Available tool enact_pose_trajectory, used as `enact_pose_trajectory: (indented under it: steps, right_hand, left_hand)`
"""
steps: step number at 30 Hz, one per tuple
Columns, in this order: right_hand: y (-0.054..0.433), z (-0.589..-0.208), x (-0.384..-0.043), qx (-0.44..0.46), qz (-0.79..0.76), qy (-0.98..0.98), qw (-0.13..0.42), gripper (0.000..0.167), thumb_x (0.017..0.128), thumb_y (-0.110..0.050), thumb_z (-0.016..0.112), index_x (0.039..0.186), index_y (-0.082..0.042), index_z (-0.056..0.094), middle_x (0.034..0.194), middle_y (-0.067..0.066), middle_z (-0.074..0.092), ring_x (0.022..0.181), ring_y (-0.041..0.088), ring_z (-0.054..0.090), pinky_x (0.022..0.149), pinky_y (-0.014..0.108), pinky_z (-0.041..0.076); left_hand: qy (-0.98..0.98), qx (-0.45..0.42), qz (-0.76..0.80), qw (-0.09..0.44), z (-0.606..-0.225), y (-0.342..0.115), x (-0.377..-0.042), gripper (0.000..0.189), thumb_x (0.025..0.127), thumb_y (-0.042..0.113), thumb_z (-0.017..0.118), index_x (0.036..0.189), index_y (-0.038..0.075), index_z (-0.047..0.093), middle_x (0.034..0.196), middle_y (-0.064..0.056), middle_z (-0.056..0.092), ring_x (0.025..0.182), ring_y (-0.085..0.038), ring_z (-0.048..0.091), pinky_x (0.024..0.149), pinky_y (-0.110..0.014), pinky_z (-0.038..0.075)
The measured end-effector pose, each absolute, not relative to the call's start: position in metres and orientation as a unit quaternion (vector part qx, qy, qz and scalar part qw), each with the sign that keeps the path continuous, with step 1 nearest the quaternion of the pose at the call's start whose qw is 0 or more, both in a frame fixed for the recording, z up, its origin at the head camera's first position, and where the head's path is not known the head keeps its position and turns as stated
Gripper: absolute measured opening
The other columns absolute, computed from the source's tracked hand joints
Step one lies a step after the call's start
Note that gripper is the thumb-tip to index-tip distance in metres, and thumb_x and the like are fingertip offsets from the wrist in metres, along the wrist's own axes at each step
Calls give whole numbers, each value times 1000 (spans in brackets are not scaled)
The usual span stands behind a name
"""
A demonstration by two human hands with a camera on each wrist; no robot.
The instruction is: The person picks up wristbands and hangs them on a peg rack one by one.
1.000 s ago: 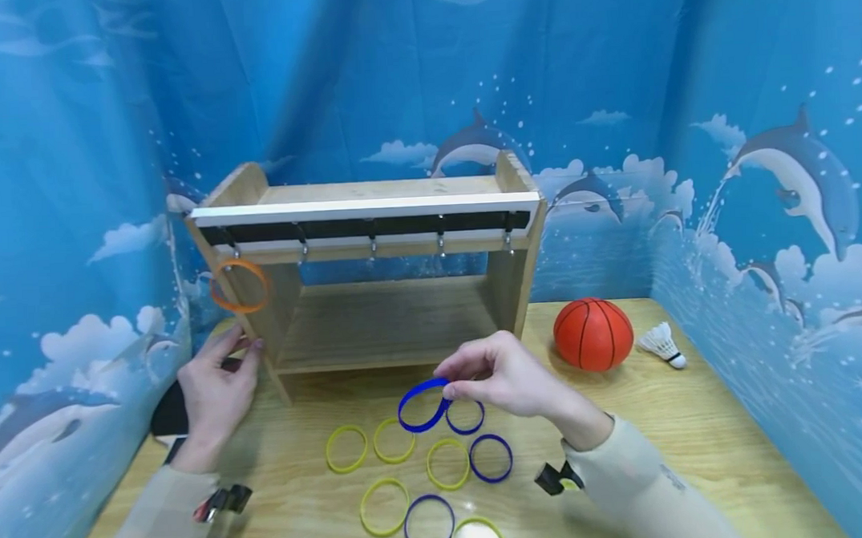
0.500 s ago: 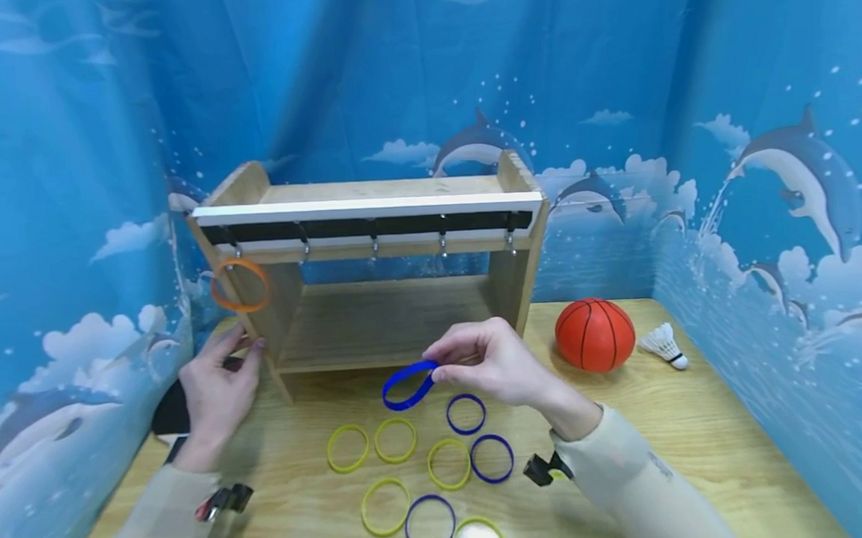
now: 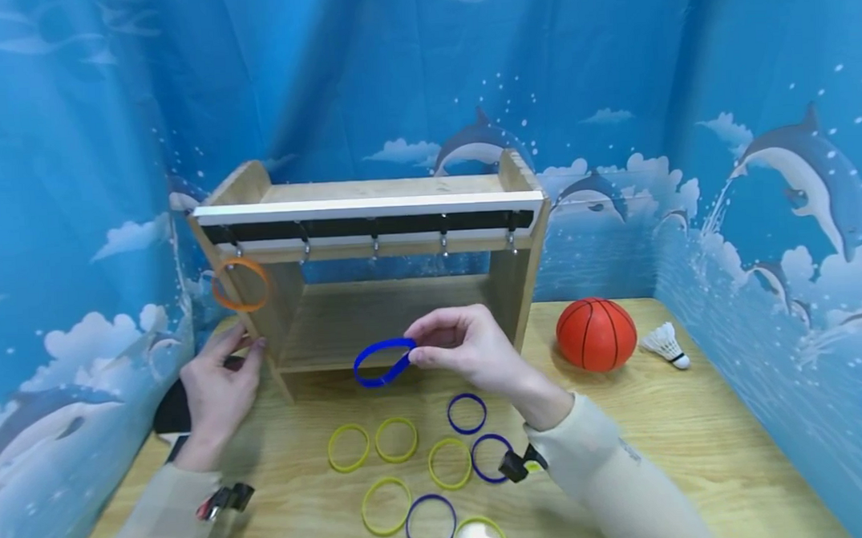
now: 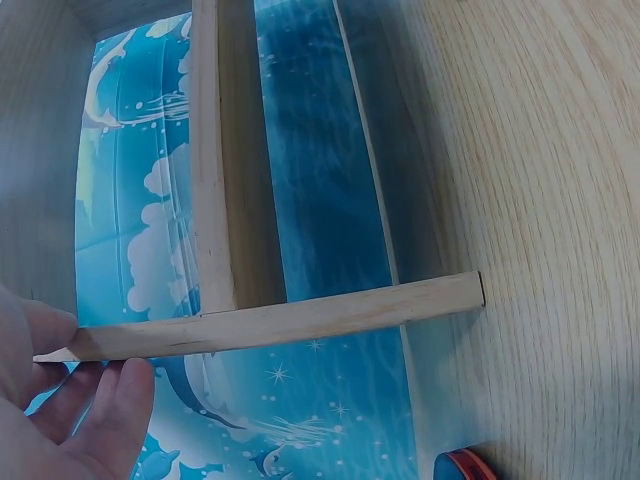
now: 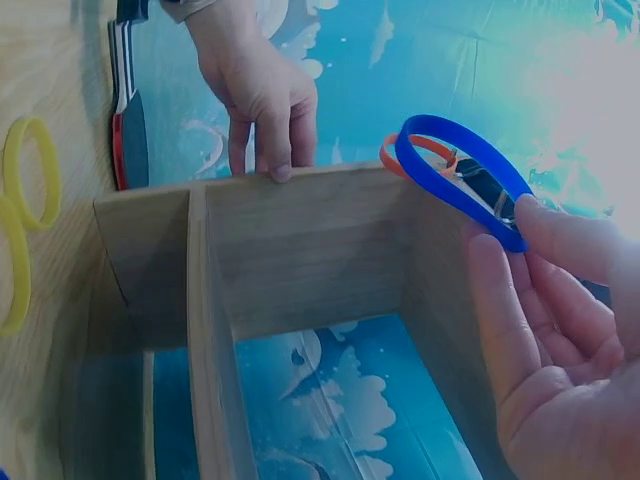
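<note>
My right hand (image 3: 467,352) pinches a blue silicone wristband (image 3: 399,369) between thumb and fingers, raised in front of the lower board of a wooden shelf (image 3: 376,323). In the right wrist view this blue wristband (image 5: 455,135) overlaps an orange wristband (image 5: 390,160), which hangs from the leftmost hook of the shelf's front rail. At the left, my left hand (image 3: 222,382) holds the edge of the shelf's side panel; its thumb and fingers (image 4: 125,400) lie on either side of the wood in the left wrist view. The other metal hooks (image 3: 375,246) bear nothing.
Several yellow wristbands (image 3: 330,450) and blue wristbands (image 3: 409,528) lie on the wooden table in front of the shelf. A small red basketball (image 3: 596,334) and a shuttlecock (image 3: 665,345) sit at the right. A black paddle (image 3: 171,410) lies beside my left hand.
My right hand has moved left and upward with the blue wristband, away from the bands on the table. My left hand stays on the side panel.
</note>
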State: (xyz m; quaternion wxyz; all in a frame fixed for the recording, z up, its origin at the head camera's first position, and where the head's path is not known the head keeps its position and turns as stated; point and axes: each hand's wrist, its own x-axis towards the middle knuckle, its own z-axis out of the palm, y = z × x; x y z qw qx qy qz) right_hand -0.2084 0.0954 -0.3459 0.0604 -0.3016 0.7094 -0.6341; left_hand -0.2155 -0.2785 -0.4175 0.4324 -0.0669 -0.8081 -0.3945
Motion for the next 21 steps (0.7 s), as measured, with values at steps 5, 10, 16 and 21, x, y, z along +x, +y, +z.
enact_pose_trajectory:
  steps: [5,10,16,21]
  right_hand:
    - [80,-344,-211,-305,-664,680,67,26,96,10,79,121,13,74,107,22,85,90,10,83,87,30,72]
    - [63,-346,-215,-298,-691,653,78,26,96,12,78,121,15,72,101,6,86,90,11,82,86,28,71]
    - [40,-347,-219,-275,-721,627,104,26,98,14,74,123,19,68,94,-10,83,88,6,81,86,24,70]
    - [21,-345,-219,-257,-747,600,124,25,99,14,73,124,16,68,94,-9,82,87,5,80,86,24,70]
  left_hand:
    - [-810,-64,-392,432,-417,-278,-215,33,95,-4,81,128,3,84,111,-28,84,95,32,58,72,6,45]
    - [-815,-60,-385,430,-417,-279,-216,34,95,-3,80,128,4,83,110,-28,84,94,32,56,73,6,44]
    - [-813,-61,-389,429,-419,-279,-217,32,95,-4,80,126,1,83,109,-29,84,93,33,56,72,7,44]
    - [-813,-60,-389,429,-419,-279,-217,30,95,-3,80,125,0,84,106,-30,84,92,36,54,71,7,44]
